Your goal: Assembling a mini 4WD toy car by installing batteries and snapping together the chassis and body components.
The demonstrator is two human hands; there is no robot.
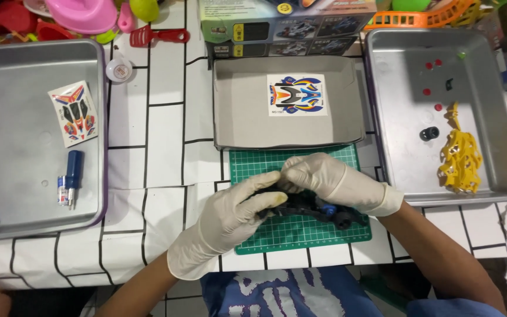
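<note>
Both my hands wear pale latex gloves and meet over a green cutting mat [324, 232]. My left hand [236, 217] wraps around a black toy car chassis [318, 206] with blue parts and black wheels. My right hand [330, 179] pinches the chassis from above, fingertips touching those of the left. Much of the chassis is hidden under my hands.
A grey cardboard box lid [236, 117] behind the mat holds a sticker sheet [296, 94]. The right metal tray [500, 147] holds a yellow parts frame [460, 155], a black tyre and small red pieces. The left metal tray [24, 199] holds a sticker sheet, a blue screwdriver [73, 175] and batteries. Plastic toys lie at the back.
</note>
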